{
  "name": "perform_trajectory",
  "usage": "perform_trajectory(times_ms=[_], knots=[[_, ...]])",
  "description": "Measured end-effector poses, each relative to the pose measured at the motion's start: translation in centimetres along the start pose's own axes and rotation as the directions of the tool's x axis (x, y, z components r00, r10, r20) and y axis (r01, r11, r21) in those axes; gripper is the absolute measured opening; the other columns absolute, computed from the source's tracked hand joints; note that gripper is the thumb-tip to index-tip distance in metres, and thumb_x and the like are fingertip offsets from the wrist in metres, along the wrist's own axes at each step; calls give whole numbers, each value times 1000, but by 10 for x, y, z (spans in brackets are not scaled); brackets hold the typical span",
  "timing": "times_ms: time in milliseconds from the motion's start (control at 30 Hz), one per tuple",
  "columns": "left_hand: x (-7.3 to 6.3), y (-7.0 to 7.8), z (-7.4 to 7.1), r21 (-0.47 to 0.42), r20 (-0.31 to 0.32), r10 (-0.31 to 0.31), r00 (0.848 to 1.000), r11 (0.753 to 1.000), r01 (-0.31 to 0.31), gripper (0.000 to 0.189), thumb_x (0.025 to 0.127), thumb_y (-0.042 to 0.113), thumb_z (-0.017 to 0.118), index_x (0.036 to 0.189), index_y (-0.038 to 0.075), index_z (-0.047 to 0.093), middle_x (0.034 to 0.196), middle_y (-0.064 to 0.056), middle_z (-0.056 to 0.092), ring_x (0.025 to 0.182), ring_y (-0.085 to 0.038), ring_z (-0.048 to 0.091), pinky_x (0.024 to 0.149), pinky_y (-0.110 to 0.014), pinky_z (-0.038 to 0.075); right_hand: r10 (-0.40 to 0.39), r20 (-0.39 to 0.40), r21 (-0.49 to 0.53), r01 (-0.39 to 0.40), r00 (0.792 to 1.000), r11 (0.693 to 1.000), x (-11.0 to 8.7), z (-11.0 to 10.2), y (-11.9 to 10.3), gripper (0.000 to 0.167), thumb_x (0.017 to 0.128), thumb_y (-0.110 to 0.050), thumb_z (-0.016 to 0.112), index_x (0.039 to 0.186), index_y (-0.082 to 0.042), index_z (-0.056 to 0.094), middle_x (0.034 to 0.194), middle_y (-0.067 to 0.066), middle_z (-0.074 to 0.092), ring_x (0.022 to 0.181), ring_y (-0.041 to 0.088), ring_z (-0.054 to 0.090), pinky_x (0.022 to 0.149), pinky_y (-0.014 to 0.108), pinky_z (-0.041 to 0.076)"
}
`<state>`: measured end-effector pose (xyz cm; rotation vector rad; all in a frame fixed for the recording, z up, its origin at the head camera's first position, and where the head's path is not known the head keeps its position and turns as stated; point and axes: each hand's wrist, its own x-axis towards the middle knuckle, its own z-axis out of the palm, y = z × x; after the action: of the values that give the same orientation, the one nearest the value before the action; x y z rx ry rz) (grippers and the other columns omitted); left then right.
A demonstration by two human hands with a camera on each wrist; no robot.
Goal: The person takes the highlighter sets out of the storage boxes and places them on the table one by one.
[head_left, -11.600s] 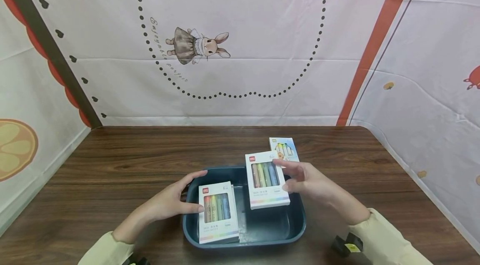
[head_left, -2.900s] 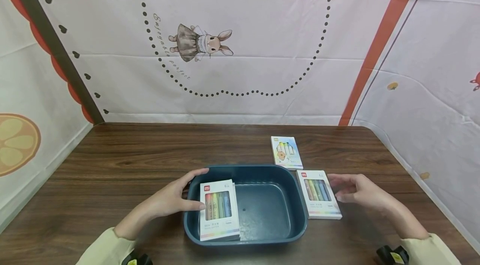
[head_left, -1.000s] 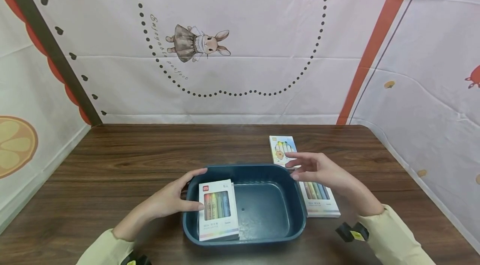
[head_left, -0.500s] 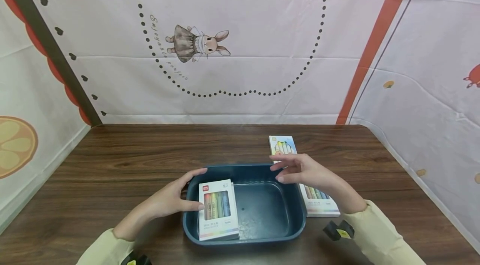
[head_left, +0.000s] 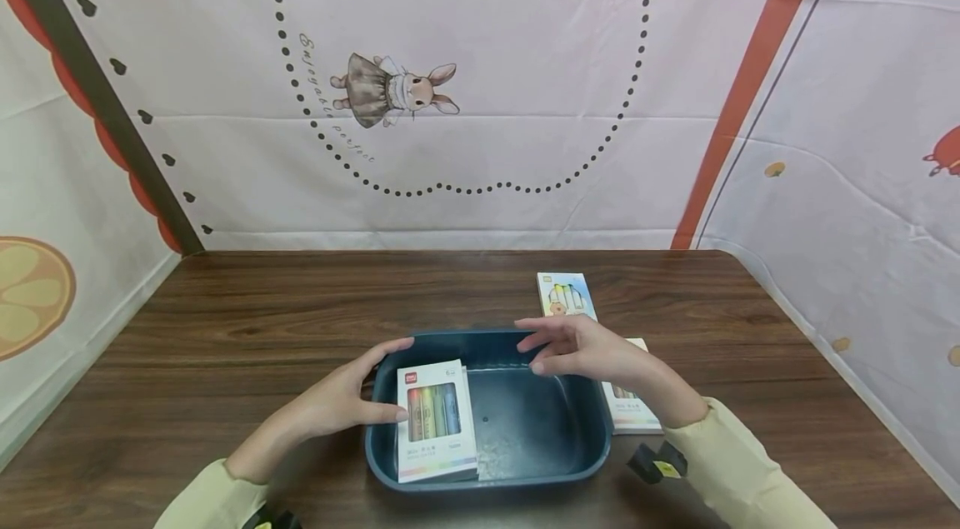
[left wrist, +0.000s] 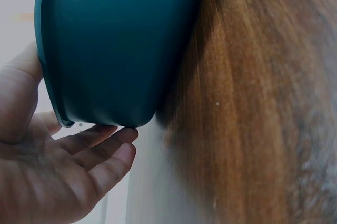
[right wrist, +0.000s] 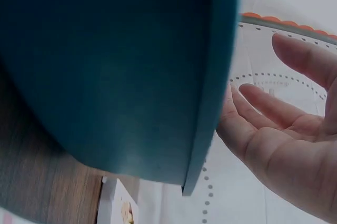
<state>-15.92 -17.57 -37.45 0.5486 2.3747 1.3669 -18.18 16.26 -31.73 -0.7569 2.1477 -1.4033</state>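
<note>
A dark blue-green plastic bin (head_left: 525,479) stands on the table near me. My left hand (head_left: 341,400) holds its left end, thumb over the rim and fingers along the outer wall. The thumb tip reaches the edge of a white box of markers (head_left: 437,454), whose window shows several coloured pens; it lies at the left inside the bin, with another box edge showing beneath. My right hand (head_left: 588,350), fingers loosely spread, hovers above the right part of the bin with nothing in it. Partly behind that hand, a second marker box (head_left: 633,416) lies right of the bin.
A smaller white and light-blue box (head_left: 562,291) with pictured pens lies behind the bin's right corner. The dark wood table (head_left: 300,296) meets a white printed cloth (head_left: 525,146) at the back and sides.
Earlier my right hand held a marker box over the bin; that box now lies on the table to its right. The emptied hand has moved left above the bin. My left hand has stayed.
</note>
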Motion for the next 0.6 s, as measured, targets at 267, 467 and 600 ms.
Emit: perform_trajectory(times_ms=[267,467,600], knots=[[0,0,0,-1,-1,-3,1000,1000,3,82,74,29,75,141,21,29,133,-21,41,113,-31,50,91,-46,44,39,38,2,-39,999,999,4,10,1,55,86,-10,61,134,5,38,119,26,54,95,20,61,84,33,49],[-1,0,0,-18,5,-8,1000,1000,8,82,74,29,75,141,20,28,133,-21,42,112,-30,52,91,-45,44,62,77,-2,-62,995,998,8,20,-1,54,86,-8,62,133,5,40,119,25,54,94,21,61,82,33,50],[-1,1,0,-12,0,-10,1000,1000,10,82,74,28,76,141,20,29,132,-20,42,111,-29,52,91,-46,44,67,104,2,-68,992,998,10,25,-2,54,86,-8,61,134,4,40,119,26,54,95,21,61,81,32,51]])
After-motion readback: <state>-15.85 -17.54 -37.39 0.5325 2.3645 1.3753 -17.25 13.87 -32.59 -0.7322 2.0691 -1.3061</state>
